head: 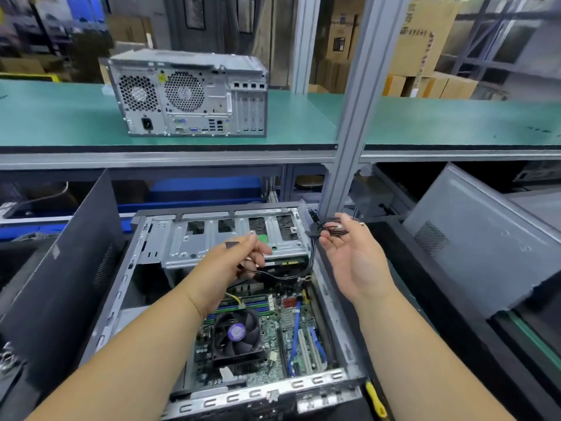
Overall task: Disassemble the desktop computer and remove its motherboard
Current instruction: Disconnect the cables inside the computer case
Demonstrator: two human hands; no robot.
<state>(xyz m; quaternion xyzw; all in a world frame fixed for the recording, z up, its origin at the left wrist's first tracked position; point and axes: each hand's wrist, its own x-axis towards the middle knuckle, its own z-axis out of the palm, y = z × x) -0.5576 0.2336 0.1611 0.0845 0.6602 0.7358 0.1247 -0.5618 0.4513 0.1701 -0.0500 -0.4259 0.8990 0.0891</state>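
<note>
Two bare forearms are seen, with no sleeves, gloves or watch worn. A ring is seen on a finger of the left hand (243, 256); the right hand (352, 253) is unadorned.

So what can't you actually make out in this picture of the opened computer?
Head view only:
- Motherboard: its near-left part is hidden by the left forearm, and its upper edge by the drive cage.
- Left hand: its grip on the black cable is hidden by its own curled fingers.
- Cable's far end: hidden behind the right hand.
- Port labels on the shelf computer: too small.
- Background boxes: blurred.
</note>
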